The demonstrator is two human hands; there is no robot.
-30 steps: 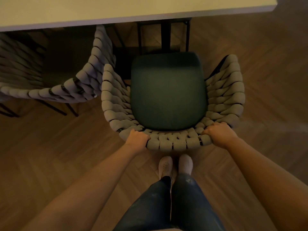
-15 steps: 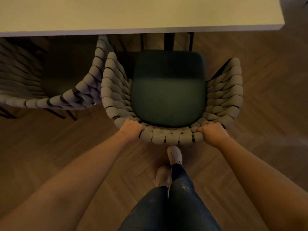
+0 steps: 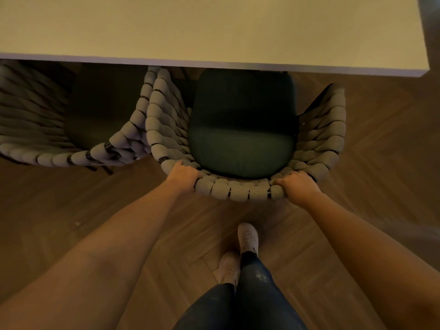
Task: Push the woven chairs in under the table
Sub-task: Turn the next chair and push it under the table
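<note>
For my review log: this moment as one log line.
left hand: grips woven chair back rim; right hand: grips same rim; cushion: front at table edge; second woven chair: beside, left

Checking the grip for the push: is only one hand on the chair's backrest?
No, the left hand and the right hand both grip the woven backrest, one near each end.

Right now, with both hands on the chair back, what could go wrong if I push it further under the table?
The left woven arm of the held chair lies against the neighbouring chair; a straight push may rub the weaves or drag that chair along.
Its arm tips are close to the table edge; whether they pass under it cannot be told, so they may knock it.
Whatever stands under the table is hidden; the chair could strike it.
</note>
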